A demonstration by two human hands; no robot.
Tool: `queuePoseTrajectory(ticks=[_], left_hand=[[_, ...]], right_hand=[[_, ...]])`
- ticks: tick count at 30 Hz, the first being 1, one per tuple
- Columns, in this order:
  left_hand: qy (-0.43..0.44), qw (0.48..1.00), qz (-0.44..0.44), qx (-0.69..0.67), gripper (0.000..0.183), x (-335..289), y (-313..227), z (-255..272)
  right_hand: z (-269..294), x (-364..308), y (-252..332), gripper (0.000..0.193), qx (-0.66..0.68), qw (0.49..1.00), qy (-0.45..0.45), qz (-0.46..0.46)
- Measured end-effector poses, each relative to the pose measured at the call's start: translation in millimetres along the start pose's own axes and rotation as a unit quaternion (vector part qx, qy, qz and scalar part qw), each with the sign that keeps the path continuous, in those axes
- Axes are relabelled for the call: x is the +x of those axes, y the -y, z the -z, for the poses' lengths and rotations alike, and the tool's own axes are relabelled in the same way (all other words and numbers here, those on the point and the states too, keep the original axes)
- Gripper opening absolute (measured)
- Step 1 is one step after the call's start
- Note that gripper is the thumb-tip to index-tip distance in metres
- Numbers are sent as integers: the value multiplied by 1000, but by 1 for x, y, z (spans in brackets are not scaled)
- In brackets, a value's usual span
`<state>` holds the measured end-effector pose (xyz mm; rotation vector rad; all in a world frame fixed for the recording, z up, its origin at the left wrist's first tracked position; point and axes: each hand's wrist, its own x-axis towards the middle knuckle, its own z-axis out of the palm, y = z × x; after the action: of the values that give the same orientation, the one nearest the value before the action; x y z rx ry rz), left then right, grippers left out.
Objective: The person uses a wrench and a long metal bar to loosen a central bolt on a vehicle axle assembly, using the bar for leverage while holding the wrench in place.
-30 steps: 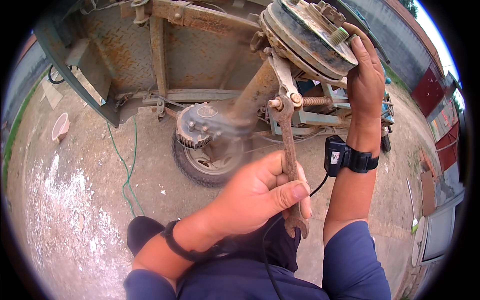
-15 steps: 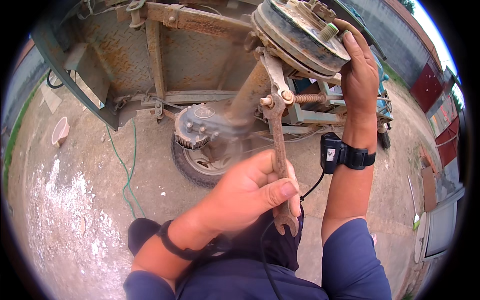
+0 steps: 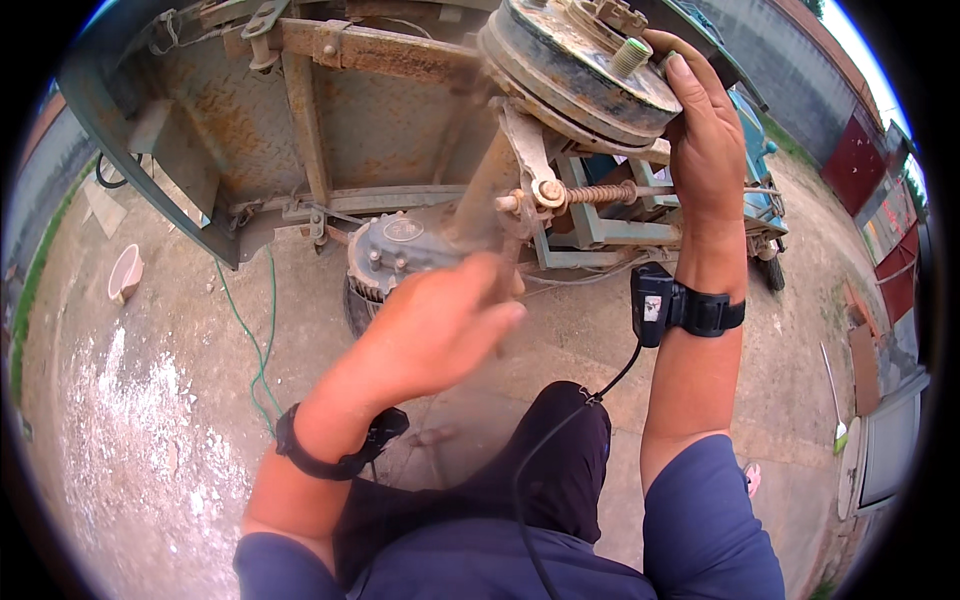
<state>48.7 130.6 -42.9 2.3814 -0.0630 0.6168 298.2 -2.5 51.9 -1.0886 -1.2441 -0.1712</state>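
My left hand (image 3: 435,325), slightly smeared by motion, is closed round a rusty wrench (image 3: 516,246). Most of the wrench is hidden or blurred; its upper end meets the nut end (image 3: 508,203) of a threaded rod. A coil spring (image 3: 600,193) sits on that rod, beside a rusty brake lever (image 3: 526,145). Above is a round, dirty brake drum (image 3: 580,85) with a stud (image 3: 630,58) sticking up. My right hand (image 3: 708,140) grips the drum's right rim, fingers curled over its top edge.
A tipped vehicle's rusty underside (image 3: 240,130) and frame fill the upper left. Behind my left hand is a grey gear housing (image 3: 400,245). A green cord (image 3: 262,350) and a pink basin (image 3: 125,273) lie on the ground at left. A cable runs from my right wrist strap (image 3: 705,312).
My left hand has swung left and up with the wrench, whose lower end no longer shows clearly. My right hand stays on the drum. The view has shifted slightly.
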Motion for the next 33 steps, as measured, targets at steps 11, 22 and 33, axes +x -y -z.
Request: queuePoseTrajectory(ticks=[11, 22, 33], left_hand=[[-168, 843, -248, 448, 18, 79, 4, 89], [-110, 766, -380, 507, 17, 100, -34, 118], [111, 699, -254, 659, 6, 86, -135, 142]], right_hand=[[0, -1, -2, 35, 54, 998, -15, -34], [0, -3, -1, 35, 62, 997, -19, -47], [-1, -4, -4, 34, 65, 997, -25, -34]])
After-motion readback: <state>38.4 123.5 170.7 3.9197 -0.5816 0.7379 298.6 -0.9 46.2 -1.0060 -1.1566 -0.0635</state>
